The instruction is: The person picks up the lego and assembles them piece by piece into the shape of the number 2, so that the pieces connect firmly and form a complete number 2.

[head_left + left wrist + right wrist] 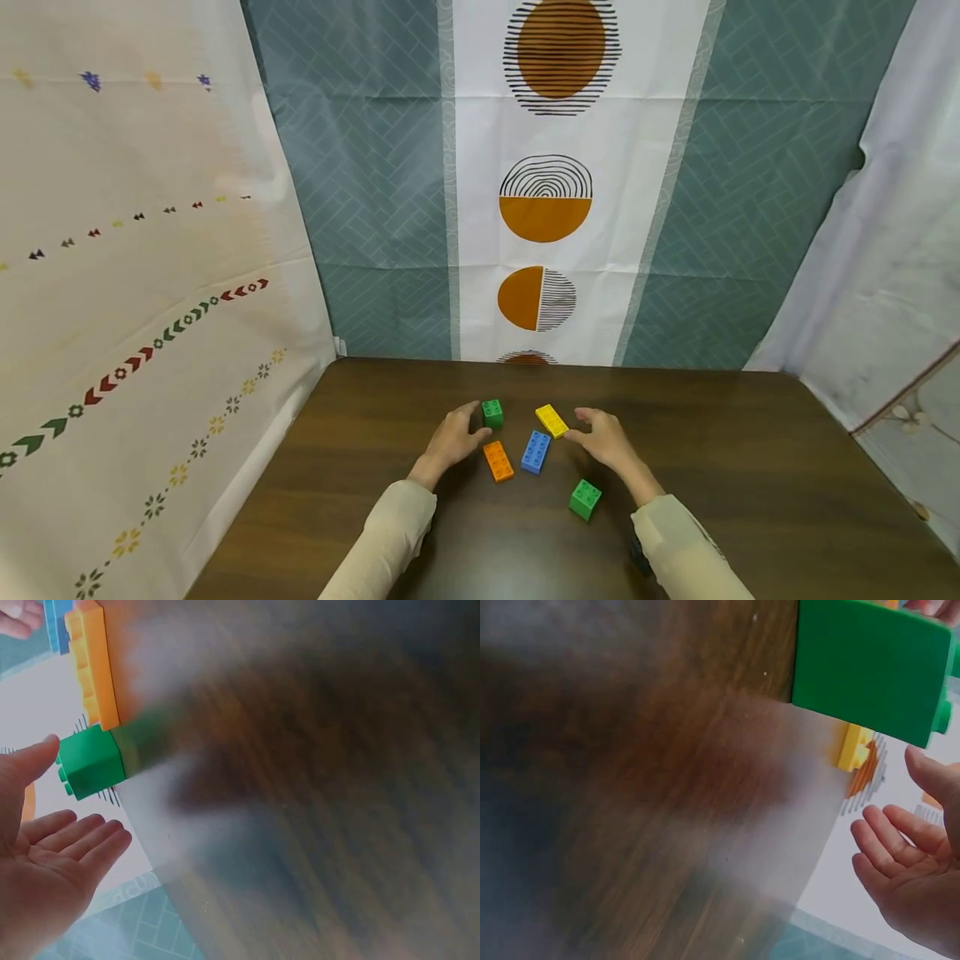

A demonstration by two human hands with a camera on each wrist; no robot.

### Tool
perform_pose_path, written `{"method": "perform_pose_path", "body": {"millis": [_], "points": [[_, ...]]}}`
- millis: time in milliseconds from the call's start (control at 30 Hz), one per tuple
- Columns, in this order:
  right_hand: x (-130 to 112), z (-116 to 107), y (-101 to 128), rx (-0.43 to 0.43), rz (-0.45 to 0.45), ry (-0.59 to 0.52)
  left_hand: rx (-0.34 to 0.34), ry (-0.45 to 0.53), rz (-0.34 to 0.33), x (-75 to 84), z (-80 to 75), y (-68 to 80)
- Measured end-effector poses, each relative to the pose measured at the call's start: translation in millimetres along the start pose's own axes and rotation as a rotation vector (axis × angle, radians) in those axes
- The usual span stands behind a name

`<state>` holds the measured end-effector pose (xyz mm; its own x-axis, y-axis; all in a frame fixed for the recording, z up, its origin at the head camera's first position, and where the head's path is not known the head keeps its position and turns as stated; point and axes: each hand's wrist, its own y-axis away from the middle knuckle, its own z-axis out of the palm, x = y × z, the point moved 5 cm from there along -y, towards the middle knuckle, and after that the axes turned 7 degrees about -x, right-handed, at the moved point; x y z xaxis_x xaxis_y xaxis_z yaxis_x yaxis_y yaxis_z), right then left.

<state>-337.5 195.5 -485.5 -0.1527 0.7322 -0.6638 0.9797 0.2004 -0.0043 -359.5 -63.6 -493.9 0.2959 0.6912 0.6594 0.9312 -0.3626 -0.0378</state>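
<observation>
Leftward, the left hand, relaxed and empty, has the far green block just to its right; next, the yellow brick slants lengthwise away toward the table's far edge, near end beside the nearer right hand, likewise loose and empty.
</observation>
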Motion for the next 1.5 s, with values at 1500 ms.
{"method": "perform_pose_path", "body": {"millis": [1500], "points": [[12,15,-35,0.023,0.137,0.077,0.082,0.038,0.070,-13.7,9.1,-25.8]]}}
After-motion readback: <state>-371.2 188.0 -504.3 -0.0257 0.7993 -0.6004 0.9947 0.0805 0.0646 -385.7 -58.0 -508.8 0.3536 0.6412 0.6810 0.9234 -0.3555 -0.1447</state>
